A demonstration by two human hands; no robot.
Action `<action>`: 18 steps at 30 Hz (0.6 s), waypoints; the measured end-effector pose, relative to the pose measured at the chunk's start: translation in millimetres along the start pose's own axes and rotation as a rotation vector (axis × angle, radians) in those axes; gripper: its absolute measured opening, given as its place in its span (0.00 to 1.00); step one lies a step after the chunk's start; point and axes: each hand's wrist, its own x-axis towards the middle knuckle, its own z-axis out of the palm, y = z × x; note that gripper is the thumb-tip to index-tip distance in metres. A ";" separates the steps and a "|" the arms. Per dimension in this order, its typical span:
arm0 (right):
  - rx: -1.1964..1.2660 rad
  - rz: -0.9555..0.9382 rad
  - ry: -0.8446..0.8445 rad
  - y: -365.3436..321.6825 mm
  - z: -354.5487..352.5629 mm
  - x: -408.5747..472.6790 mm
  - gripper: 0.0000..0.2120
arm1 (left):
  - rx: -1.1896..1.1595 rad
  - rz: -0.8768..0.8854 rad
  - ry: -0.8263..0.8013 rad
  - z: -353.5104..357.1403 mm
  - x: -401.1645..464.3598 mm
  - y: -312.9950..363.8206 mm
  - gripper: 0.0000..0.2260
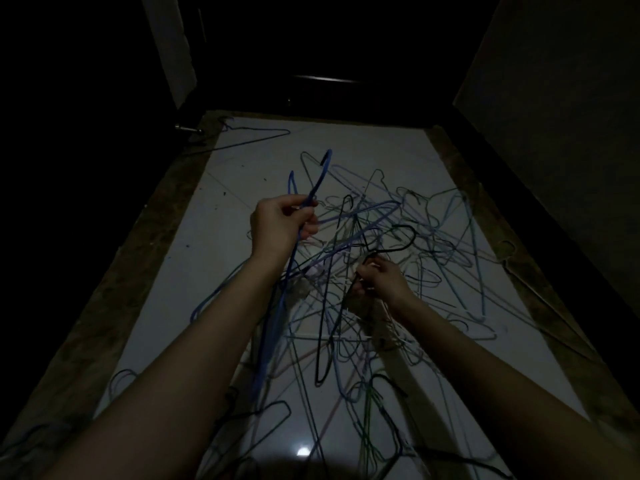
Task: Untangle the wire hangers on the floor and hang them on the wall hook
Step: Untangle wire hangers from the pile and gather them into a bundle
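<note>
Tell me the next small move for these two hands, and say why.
Probably lift the left hand a little higher while the right hand holds the black wire hanger down: the blue wire hangers it grips still run down into the tangled pile of wire hangers.

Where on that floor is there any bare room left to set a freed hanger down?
Bare white floor tile lies left of the tangled pile of wire hangers, bordered by the brown floor edge, and beyond the pile near the lone blue wire hanger. Centre and right are crowded.
</note>
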 end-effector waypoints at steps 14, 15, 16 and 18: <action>0.023 -0.098 0.009 -53.5 -36.4 -32.9 0.08 | 0.049 0.163 -0.022 22.6 -13.2 61.2 0.05; 0.026 -0.097 0.006 -57.3 -36.3 -33.3 0.08 | 0.060 0.166 -0.023 23.4 -13.6 61.1 0.05; 0.017 -0.092 0.007 -59.1 -36.0 -34.0 0.07 | 0.062 0.161 -0.022 23.9 -14.5 60.6 0.05; -0.007 -0.076 0.010 -60.5 -34.6 -37.3 0.07 | 0.073 0.145 -0.020 24.1 -16.8 59.1 0.05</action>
